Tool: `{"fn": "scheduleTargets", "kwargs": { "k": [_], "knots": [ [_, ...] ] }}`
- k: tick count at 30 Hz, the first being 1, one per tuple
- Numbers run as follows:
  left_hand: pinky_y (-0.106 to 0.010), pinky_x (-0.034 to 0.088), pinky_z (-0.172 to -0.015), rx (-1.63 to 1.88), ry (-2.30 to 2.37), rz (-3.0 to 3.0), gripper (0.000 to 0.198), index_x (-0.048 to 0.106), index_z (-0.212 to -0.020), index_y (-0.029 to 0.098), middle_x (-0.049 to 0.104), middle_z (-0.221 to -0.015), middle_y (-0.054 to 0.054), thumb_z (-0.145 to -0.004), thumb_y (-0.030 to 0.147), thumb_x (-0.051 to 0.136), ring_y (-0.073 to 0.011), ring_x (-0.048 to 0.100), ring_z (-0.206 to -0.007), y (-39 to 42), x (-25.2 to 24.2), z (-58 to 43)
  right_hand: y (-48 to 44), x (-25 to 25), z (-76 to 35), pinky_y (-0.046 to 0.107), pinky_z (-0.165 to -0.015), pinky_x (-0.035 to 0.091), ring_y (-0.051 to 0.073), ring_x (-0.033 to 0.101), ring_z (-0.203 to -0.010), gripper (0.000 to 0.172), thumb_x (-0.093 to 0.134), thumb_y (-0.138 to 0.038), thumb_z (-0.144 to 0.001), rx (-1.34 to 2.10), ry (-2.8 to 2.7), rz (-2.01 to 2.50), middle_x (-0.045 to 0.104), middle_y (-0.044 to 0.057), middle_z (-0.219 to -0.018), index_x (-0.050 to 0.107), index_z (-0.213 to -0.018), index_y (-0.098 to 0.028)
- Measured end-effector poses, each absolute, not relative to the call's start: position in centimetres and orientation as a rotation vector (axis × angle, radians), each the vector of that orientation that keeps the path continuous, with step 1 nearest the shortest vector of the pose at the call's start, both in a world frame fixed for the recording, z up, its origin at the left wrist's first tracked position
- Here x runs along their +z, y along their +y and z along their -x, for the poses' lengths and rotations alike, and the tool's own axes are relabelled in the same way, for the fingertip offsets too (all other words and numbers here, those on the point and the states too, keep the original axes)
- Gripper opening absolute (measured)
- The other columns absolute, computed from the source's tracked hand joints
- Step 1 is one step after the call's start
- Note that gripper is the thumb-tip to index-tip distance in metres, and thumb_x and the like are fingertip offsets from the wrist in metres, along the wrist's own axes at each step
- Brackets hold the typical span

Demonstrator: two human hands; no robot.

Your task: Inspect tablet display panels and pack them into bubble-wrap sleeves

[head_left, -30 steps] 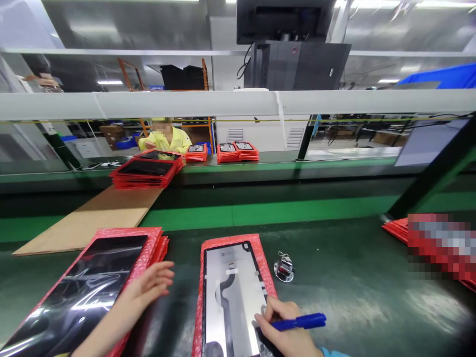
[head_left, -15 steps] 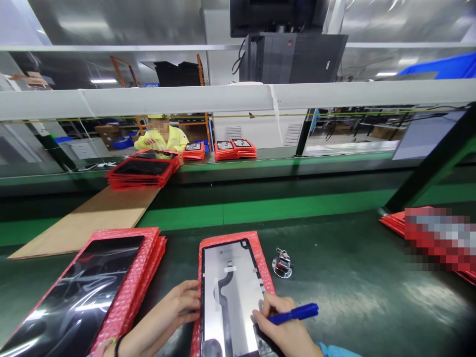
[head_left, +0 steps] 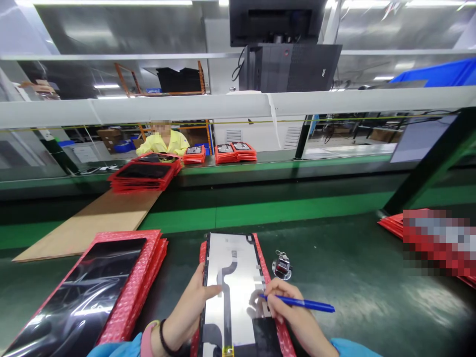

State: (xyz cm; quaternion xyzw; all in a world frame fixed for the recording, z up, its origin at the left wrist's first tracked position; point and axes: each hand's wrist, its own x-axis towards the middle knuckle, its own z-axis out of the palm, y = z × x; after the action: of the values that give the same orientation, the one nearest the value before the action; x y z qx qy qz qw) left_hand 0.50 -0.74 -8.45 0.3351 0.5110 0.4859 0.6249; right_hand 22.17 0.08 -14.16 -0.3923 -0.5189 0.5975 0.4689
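Note:
A display panel [head_left: 232, 285] lies back-side up, silvery with a grey flex strip, on a red bubble-wrap sleeve [head_left: 265, 263] in front of me. My left hand [head_left: 195, 302] grips the panel's left edge, thumb on top, tilting it up off the sleeve. My right hand [head_left: 286, 302] holds a blue pen [head_left: 303, 303] with its tip on the panel's right side near a small patch. To the left lies a stack of red sleeves [head_left: 126, 292] with a black glossy panel [head_left: 85, 292] on top.
A small metal clip-like object [head_left: 281, 267] sits just right of the panel. A cardboard sheet [head_left: 92, 220] lies far left. More red stacks [head_left: 143, 176] line the far belt, where a person in yellow [head_left: 163, 141] works. Red sleeves [head_left: 394, 223] at the right edge.
My left hand moved from the left stack to the panel's left edge and lifted it. The pen hand shifted up along the panel's right side.

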Motion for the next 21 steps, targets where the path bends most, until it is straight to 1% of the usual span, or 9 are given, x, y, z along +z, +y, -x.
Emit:
{"fn": "scheduleTargets", "kwargs": {
  "k": [2, 6, 9, 11, 13, 15, 18, 19, 21],
  "knots": [
    [-0.033, 0.048, -0.083, 1.171, 1.192, -0.821, 0.059, 0.044, -0.119, 0.018, 0.066, -0.118, -0.010, -0.065, 0.010, 0.065, -0.0246, 0.065, -0.100, -0.4, -8.1, 0.0, 0.5, -13.3, -23.3, 0.019, -0.045, 0.030, 0.007, 0.042, -0.045, 0.032, 0.069, -0.049, -0.077, 1.432, -1.193, 0.905, 0.058, -0.003, -0.056, 0.065, -0.082, -0.018],
    [-0.036, 0.048, -0.085, 1.228, 1.203, -0.919, 0.049, 0.050, -0.118, 0.018, 0.067, -0.118, -0.010, -0.073, 0.020, 0.067, -0.0270, 0.064, -0.103, 0.4, -6.5, 0.6, 1.3, -11.0, -25.2, 0.020, -0.048, 0.037, 0.010, 0.053, -0.054, 0.035, 0.061, -0.052, -0.082, 1.363, -1.071, 0.808, 0.069, 0.002, -0.074, 0.066, -0.096, -0.021],
    [-0.033, 0.045, -0.092, 1.297, 1.187, -0.997, 0.047, 0.052, -0.119, 0.020, 0.065, -0.122, -0.006, -0.076, 0.026, 0.069, -0.0249, 0.060, -0.111, 0.6, -4.8, 0.5, 1.6, -9.1, -25.8, 0.024, -0.052, 0.044, 0.014, 0.063, -0.057, 0.038, 0.056, -0.052, -0.087, 1.364, -1.034, 0.823, 0.076, 0.007, -0.076, 0.064, -0.105, -0.021],
    [-0.030, 0.042, -0.096, 1.345, 1.165, -1.049, 0.046, 0.052, -0.120, 0.022, 0.063, -0.125, -0.003, -0.077, 0.029, 0.069, -0.0223, 0.057, -0.116, 0.7, -3.6, 0.3, 1.6, -7.9, -25.7, 0.026, -0.057, 0.049, 0.017, 0.069, -0.061, 0.036, 0.058, -0.049, -0.087, 1.378, -1.067, 0.872, 0.078, 0.009, -0.075, 0.064, -0.106, -0.019],
    [-0.028, 0.043, -0.096, 1.377, 1.145, -1.085, 0.045, 0.053, -0.120, 0.024, 0.063, -0.125, -0.001, -0.078, 0.031, 0.069, -0.0215, 0.056, -0.117, 0.8, -2.5, 0.1, 1.4, -6.7, -25.3, 0.027, -0.063, 0.052, 0.019, 0.071, -0.067, 0.032, 0.061, -0.046, -0.086, 1.404, -1.127, 0.884, 0.078, 0.009, -0.076, 0.066, -0.103, -0.019],
    [-0.027, 0.044, -0.094, 1.403, 1.124, -1.092, 0.045, 0.053, -0.120, 0.026, 0.063, -0.125, 0.000, -0.078, 0.033, 0.069, -0.0213, 0.057, -0.116, 0.8, -1.8, 0.1, 1.2, -5.5, -24.7, 0.028, -0.066, 0.053, 0.019, 0.072, -0.072, 0.030, 0.063, -0.045, -0.085, 1.453, -1.176, 0.843, 0.077, 0.007, -0.078, 0.068, -0.102, -0.020],
    [-0.025, 0.047, -0.093, 1.426, 1.089, -1.090, 0.046, 0.052, -0.122, 0.030, 0.063, -0.126, 0.003, -0.079, 0.034, 0.068, -0.0195, 0.059, -0.113, 0.9, -1.0, 0.2, 0.7, -3.8, -23.9, 0.027, -0.066, 0.052, 0.017, 0.068, -0.070, 0.032, 0.066, -0.047, -0.081, 1.442, -1.231, 0.793, 0.073, 0.003, -0.074, 0.069, -0.103, -0.023],
    [-0.024, 0.048, -0.091, 1.430, 1.075, -1.087, 0.046, 0.052, -0.122, 0.031, 0.063, -0.126, 0.003, -0.079, 0.034, 0.068, -0.0188, 0.060, -0.112, 0.9, -0.7, 0.3, 0.6, -3.3, -23.6, 0.027, -0.065, 0.050, 0.016, 0.064, -0.068, 0.033, 0.067, -0.048, -0.080, 1.399, -1.273, 0.802, 0.070, 0.001, -0.070, 0.070, -0.102, -0.024],
    [-0.020, 0.050, -0.087, 1.442, 1.055, -1.072, 0.046, 0.054, -0.121, 0.031, 0.064, -0.124, 0.004, -0.077, 0.034, 0.070, -0.0177, 0.061, -0.111, 0.9, -0.3, 0.2, 0.5, -2.2, -23.2, 0.025, -0.061, 0.046, 0.014, 0.054, -0.060, 0.030, 0.067, -0.047, -0.079, 1.255, -1.380, 0.860, 0.059, -0.003, -0.060, 0.071, -0.096, -0.023]
  ]
}}
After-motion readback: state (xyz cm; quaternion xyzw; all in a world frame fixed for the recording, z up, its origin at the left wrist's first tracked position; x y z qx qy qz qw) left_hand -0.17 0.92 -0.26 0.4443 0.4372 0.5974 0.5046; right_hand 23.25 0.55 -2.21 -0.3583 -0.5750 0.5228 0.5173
